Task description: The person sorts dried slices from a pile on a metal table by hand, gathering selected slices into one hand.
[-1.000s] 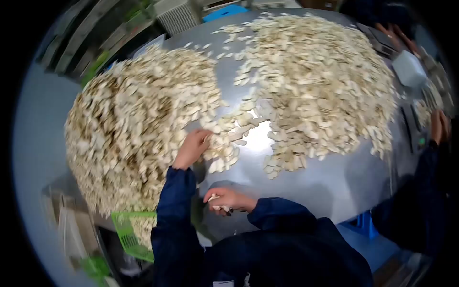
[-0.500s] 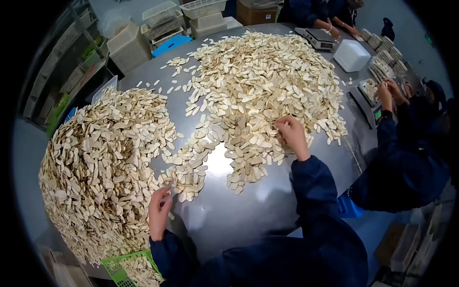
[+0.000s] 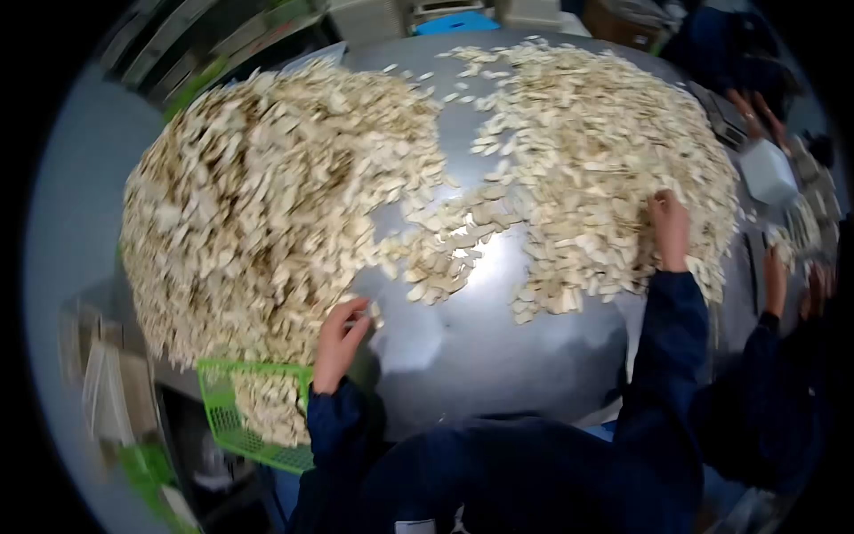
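Note:
My left hand (image 3: 340,345) is above the metal table beside the front edge of the big left heap of pale dried slices (image 3: 267,205). Its thumb stands a little apart from its bent fingers, and a few slices lie just past the fingertips. Over the right heap of flat, oblong slices (image 3: 596,169), my right hand (image 3: 670,231) has its fingers drawn together at the surface. What those fingers pinch, if anything, is too blurred to make out. Between the heaps lies a thin scatter of slices (image 3: 445,240).
A green basket (image 3: 258,454) with slices in it hangs at the table's (image 3: 463,365) front left edge. A white box (image 3: 768,172) and a scale (image 3: 716,116) stand at the right. Co-workers' hands (image 3: 776,280) are busy on that side. A blue tray (image 3: 456,23) is at the back.
The view has swung left and down, so the heaps and both hands appear further right. The green basket shows more fully. My right hand has shifted over the right heap.

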